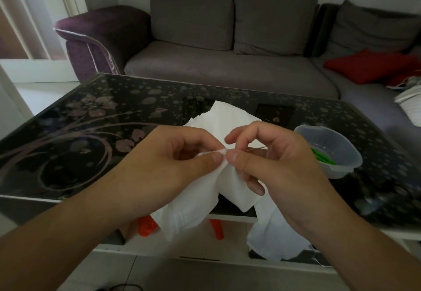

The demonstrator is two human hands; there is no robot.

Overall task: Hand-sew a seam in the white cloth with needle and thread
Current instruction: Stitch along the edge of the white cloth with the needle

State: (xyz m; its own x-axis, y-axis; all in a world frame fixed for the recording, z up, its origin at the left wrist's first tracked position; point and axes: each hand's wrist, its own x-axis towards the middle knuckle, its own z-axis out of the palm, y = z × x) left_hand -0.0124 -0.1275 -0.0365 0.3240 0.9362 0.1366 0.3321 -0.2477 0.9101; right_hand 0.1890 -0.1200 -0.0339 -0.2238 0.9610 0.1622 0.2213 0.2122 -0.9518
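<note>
Cloth [200,190], white and limp, is pinched at a folded edge by the left hand [173,160], thumb and forefinger closed on the fabric just beside the stitch point, while the rest of it drapes over the near rim of the glass-topped table [95,131] and hangs below. Being thin and soft, the fabric is judged likely to slip and bunch, so it is best held taut close to the seam line, as is done now. Needle [252,149], slender and partly hidden, is gripped between thumb and forefinger of the right hand [268,160], its point meeting the cloth at the left thumb; thread cannot be made out. Farther right on the table a clear plastic tub [328,151] is seen, with green items [322,157] inside whose kind cannot be told.
</note>
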